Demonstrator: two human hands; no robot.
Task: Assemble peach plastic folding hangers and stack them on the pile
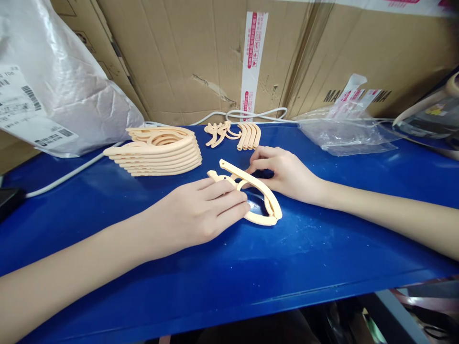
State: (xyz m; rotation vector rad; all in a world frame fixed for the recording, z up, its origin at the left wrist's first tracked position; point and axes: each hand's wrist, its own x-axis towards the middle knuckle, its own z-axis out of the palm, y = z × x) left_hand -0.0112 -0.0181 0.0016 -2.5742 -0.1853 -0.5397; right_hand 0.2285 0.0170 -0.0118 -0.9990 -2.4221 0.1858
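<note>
My left hand presses over a cream plastic folding hanger, its fingers wrapped on the hanger's left part. One slim arm of the hanger slants up and left from its right-hand joint, with a small hole in the free end. On the far side, my right hand has its fingers curled in a pinch at the hanger; the fingertips are partly hidden behind that arm. A neat stack of folded cream hangers lies behind my left hand. Beyond the hanger are loose curved hanger arms and small hook-like pieces.
Big cardboard boxes line the back of the blue table. At left stands a white plastic parcel bag with labels. A white cable runs along the back. Clear plastic wrap and a transparent container sit at right.
</note>
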